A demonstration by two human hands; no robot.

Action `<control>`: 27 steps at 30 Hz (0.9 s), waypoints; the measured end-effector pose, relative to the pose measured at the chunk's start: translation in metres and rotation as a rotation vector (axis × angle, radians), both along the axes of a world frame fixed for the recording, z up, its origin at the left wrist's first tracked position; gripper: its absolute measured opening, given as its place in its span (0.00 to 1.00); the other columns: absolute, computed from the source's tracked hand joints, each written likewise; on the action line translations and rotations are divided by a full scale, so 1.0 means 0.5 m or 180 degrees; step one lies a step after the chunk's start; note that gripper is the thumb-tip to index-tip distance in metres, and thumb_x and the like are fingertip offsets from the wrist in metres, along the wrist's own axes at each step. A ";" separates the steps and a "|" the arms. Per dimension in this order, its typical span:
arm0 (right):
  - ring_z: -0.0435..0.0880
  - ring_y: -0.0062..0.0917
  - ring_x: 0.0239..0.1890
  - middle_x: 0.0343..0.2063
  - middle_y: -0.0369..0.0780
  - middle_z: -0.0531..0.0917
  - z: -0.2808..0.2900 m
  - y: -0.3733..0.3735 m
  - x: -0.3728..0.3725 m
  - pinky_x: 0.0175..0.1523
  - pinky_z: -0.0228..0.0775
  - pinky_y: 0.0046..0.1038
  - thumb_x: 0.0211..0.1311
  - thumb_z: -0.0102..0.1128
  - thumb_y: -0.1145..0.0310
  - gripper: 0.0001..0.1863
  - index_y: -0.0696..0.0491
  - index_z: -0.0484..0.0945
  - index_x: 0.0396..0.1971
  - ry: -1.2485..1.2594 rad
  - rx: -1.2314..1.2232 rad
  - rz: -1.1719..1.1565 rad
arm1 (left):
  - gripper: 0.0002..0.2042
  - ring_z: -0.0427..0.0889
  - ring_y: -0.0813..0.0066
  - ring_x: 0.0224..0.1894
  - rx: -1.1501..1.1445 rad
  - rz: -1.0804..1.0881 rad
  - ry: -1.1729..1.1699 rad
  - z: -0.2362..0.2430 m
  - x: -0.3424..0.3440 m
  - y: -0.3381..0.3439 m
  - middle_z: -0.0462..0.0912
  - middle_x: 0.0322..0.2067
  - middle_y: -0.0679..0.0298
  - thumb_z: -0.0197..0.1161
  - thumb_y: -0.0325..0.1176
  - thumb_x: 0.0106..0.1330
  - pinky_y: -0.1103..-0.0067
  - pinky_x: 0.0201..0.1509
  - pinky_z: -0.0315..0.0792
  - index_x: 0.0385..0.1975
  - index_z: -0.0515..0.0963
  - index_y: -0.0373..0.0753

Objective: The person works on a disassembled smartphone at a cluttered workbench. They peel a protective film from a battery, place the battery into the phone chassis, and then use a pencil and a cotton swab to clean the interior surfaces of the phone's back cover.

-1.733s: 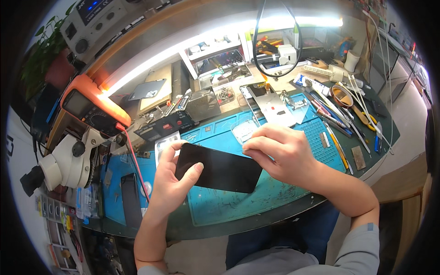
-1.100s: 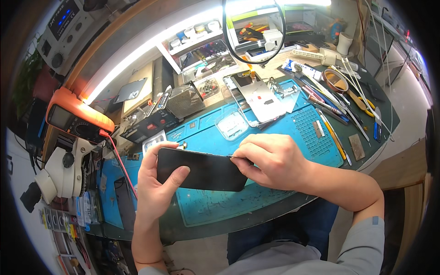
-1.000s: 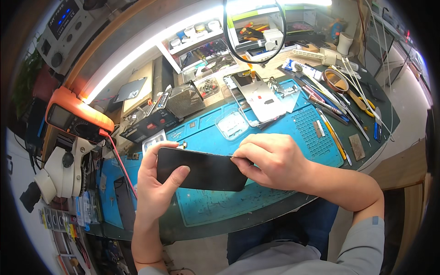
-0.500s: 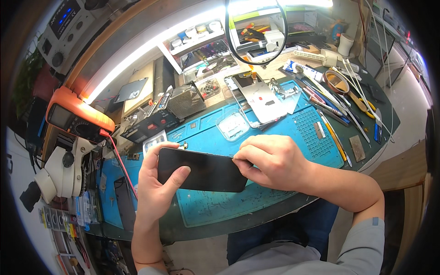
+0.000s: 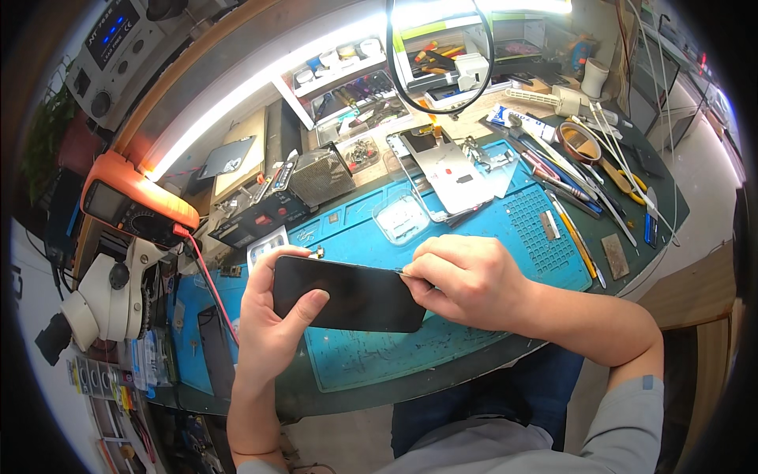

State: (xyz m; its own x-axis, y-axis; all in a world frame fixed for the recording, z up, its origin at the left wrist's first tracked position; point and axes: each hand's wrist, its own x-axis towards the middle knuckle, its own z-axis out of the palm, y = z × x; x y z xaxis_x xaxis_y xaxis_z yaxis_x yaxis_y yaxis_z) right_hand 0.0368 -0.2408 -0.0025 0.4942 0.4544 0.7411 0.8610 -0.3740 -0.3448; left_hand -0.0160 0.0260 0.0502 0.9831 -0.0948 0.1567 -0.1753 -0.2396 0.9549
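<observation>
mat, blue, scuffed, one perforated patch at right. one multimeter, orange casing, boxy. two bare hands: left hand closed around the left end of one black phone, thumb flat on its smooth, glossy face; right hand pinched closed at the phone's upper right edge, cannot tell whether anything thin sits between the fingertips. phone tilted, held above the mat. beyond: one silvery flat panel, one clear plastic tray, rounded corners. far right: one dull rectangular block.
</observation>
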 end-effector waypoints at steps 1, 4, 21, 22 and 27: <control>0.86 0.30 0.27 0.29 0.37 0.85 -0.001 0.001 0.000 0.30 0.79 0.28 0.53 0.73 0.76 0.07 0.54 0.82 0.31 -0.0022 0.0009 -0.0002 | 0.22 0.80 0.83 0.47 0.0003 -0.0009 -0.0026 0.000 0.000 0.000 0.81 0.46 0.66 0.71 0.24 0.67 0.84 0.52 0.74 0.59 0.72 0.36; 0.85 0.30 0.28 0.29 0.38 0.83 -0.006 0.004 0.001 0.31 0.79 0.28 0.54 0.72 0.76 0.07 0.54 0.81 0.31 -0.0132 0.0070 -0.0003 | 0.22 0.80 0.83 0.47 -0.0086 -0.0047 -0.0007 -0.002 0.000 0.000 0.81 0.46 0.66 0.71 0.24 0.68 0.85 0.52 0.74 0.59 0.72 0.36; 0.85 0.33 0.29 0.29 0.38 0.83 -0.011 0.048 0.007 0.33 0.79 0.30 0.57 0.72 0.74 0.07 0.54 0.80 0.31 0.0134 0.0636 0.0146 | 0.23 0.81 0.84 0.45 0.0000 -0.0103 -0.0166 -0.001 -0.003 -0.004 0.82 0.45 0.66 0.72 0.24 0.67 0.85 0.50 0.75 0.60 0.72 0.35; 0.85 0.32 0.29 0.28 0.39 0.84 -0.010 0.046 0.008 0.33 0.79 0.30 0.58 0.72 0.75 0.07 0.55 0.81 0.31 0.0246 0.0672 0.0233 | 0.23 0.81 0.84 0.45 0.0000 -0.0105 -0.0157 -0.001 -0.003 -0.004 0.82 0.45 0.66 0.72 0.24 0.67 0.85 0.50 0.75 0.60 0.72 0.35; 0.85 0.28 0.27 0.27 0.39 0.85 0.002 0.034 0.012 0.31 0.77 0.27 0.60 0.74 0.76 0.05 0.58 0.84 0.31 0.0966 0.0773 0.0555 | 0.24 0.81 0.84 0.45 -0.0027 -0.0145 -0.0108 -0.001 -0.004 0.005 0.83 0.44 0.67 0.73 0.23 0.66 0.85 0.49 0.75 0.60 0.72 0.36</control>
State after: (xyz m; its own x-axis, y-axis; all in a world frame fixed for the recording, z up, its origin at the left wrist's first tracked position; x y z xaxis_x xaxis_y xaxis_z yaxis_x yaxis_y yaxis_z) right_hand 0.0429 -0.2239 -0.0015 0.6376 0.3807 0.6697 0.7500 -0.1084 -0.6525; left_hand -0.0179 0.0286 0.0497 0.9719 -0.1379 0.1907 -0.2181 -0.2224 0.9503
